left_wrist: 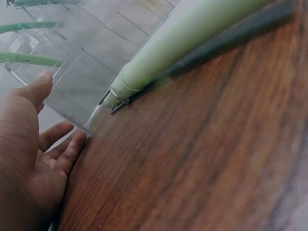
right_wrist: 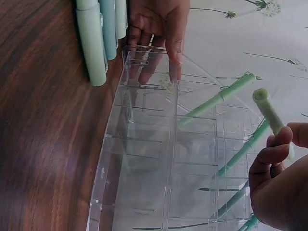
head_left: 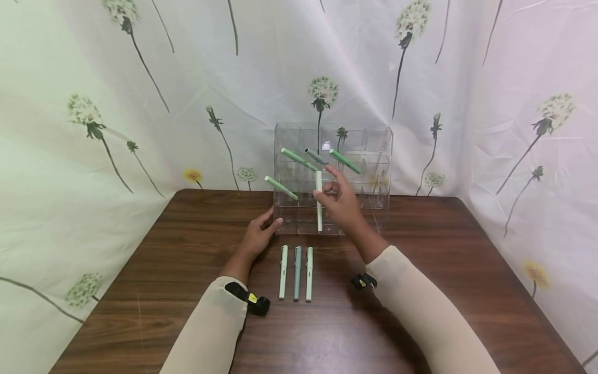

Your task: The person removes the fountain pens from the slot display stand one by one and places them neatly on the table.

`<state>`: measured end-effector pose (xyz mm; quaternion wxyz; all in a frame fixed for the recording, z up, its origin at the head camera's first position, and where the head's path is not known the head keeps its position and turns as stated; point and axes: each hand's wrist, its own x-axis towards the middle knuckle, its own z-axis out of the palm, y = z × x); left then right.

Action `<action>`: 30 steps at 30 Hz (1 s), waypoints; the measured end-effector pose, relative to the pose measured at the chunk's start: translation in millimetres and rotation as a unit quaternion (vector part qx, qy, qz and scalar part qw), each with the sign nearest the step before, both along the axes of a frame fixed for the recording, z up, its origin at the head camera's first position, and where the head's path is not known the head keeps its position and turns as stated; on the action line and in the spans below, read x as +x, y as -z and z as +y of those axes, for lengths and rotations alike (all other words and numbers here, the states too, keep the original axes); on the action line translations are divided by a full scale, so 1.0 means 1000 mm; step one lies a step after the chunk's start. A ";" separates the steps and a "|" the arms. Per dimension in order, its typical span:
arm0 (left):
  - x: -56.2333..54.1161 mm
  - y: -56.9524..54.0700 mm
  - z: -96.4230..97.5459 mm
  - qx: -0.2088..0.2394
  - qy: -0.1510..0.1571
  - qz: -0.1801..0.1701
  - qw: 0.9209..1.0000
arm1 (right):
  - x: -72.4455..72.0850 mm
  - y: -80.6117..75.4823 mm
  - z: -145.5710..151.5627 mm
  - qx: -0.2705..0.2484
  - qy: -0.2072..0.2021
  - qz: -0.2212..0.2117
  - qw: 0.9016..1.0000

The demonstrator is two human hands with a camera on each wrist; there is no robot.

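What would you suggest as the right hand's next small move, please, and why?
I would probably lower the pale green cylindrical pen into a seemingly vacant clear plastic compartment beside the slanted light green cylindrical pen: the right hand pinches the former before the clear plastic tiered organizer, while the left hand is at the organizer's side, apparently steadying it.

The pens (head_left: 309, 278) are green or grey-blue, the table (head_left: 154, 270) wood-grained brown, the cloth (head_left: 271, 62) dandelion-patterned white.

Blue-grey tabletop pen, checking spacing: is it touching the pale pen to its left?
Apart: the head view shows table between blue-grey pen and pale pen.
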<state>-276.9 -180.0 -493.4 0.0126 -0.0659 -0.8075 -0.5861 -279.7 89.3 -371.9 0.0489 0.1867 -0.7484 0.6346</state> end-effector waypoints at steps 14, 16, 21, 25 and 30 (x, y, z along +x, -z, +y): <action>0.002 -0.002 0.001 -0.004 -0.003 -0.001 1.000 | 0.007 0.014 0.014 0.076 -0.020 -0.029 0.996; 0.003 -0.002 0.001 0.000 -0.004 -0.003 1.000 | 0.007 0.017 0.017 0.068 -0.019 -0.041 0.997; 0.002 -0.002 0.001 0.006 -0.003 0.001 1.000 | 0.009 0.023 0.023 0.056 -0.018 -0.067 0.996; 0.002 -0.002 0.001 0.008 -0.002 0.001 1.000 | 0.011 0.026 0.027 0.051 -0.032 -0.080 0.995; 0.002 -0.002 0.001 0.000 -0.003 0.004 1.000 | 0.015 0.028 0.033 0.061 -0.048 -0.089 0.993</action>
